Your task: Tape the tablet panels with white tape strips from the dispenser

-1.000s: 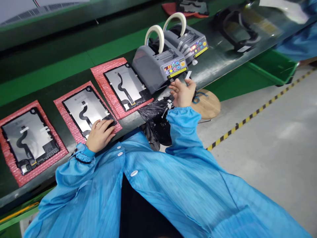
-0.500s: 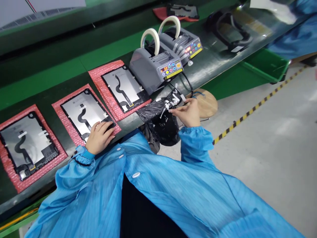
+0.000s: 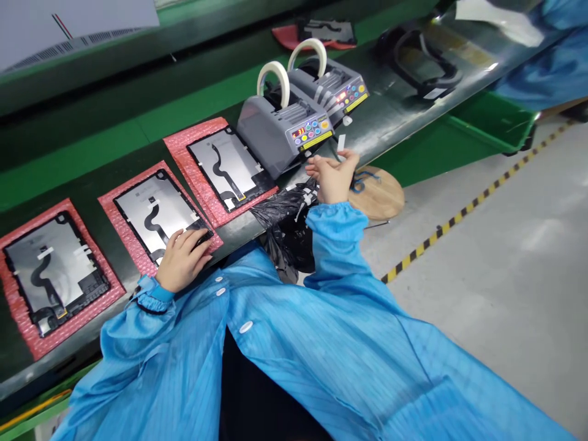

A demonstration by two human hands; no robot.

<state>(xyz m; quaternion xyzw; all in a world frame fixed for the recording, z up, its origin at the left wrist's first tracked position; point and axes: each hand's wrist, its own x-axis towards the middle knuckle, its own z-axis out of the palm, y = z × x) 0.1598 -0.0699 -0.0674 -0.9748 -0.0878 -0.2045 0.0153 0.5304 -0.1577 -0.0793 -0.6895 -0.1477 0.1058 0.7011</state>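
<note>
My left hand [image 3: 184,258] lies with its fingers stretched out over the lower right corner of the middle display panel [image 3: 160,205]. This panel has a silver back and a curved black flex cable, and rests on pink bubble wrap [image 3: 106,199]. Near the front of the closer grey tape dispenser [image 3: 266,131], my right hand [image 3: 335,176] has curled fingers. A short piece of white tape [image 3: 341,143] sticks up from its fingertips; whether it is pinched or stuck to a finger is hard to see. Below that hand, white tape scraps [image 3: 309,195] cling to a black plastic bag [image 3: 269,207].
Similar panels lie left [image 3: 68,245] and right [image 3: 227,153] on pink wrap. A second tape dispenser [image 3: 351,82] stands behind the first. A round wooden stool [image 3: 383,196] and a green bin [image 3: 496,119] are beyond the bench edge. A co-worker's blue sleeve [image 3: 542,67] shows far right.
My right hand has moved up and slightly left, from above the black bag to the front of the dispenser, with the white tape piece. My left hand stays on the middle panel.
</note>
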